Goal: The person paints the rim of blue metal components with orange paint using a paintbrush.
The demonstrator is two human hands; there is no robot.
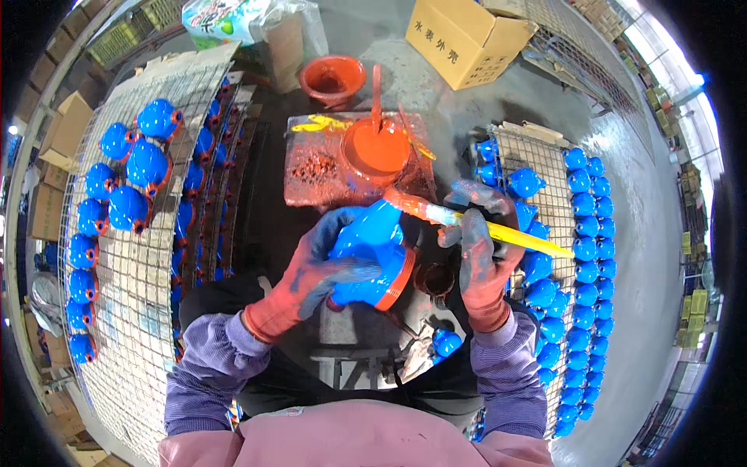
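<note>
In front of my chest, my left hand point(315, 261), in a red glove with a dark, worn palm, is closed round a glossy blue water meter housing point(362, 261). The housing is tilted, one pipe end up, and its wide round rim is orange-red. My right hand point(486, 261), gloved alike, grips a paintbrush point(521, 237) with a yellow handle. Its red-coated bristles touch the housing's upper pipe end. Just beyond stands a bowl of orange-red paint point(376, 148) with a red-smeared stick point(377, 97) in it.
The bowl rests on a paint-stained board point(303, 191). Behind it is a red bucket point(333, 78). Wire racks on the left point(148, 268) and right point(537, 152) carry several blue housings. A cardboard box point(467, 43) sits at the back. One blue housing point(446, 342) lies low between my knees.
</note>
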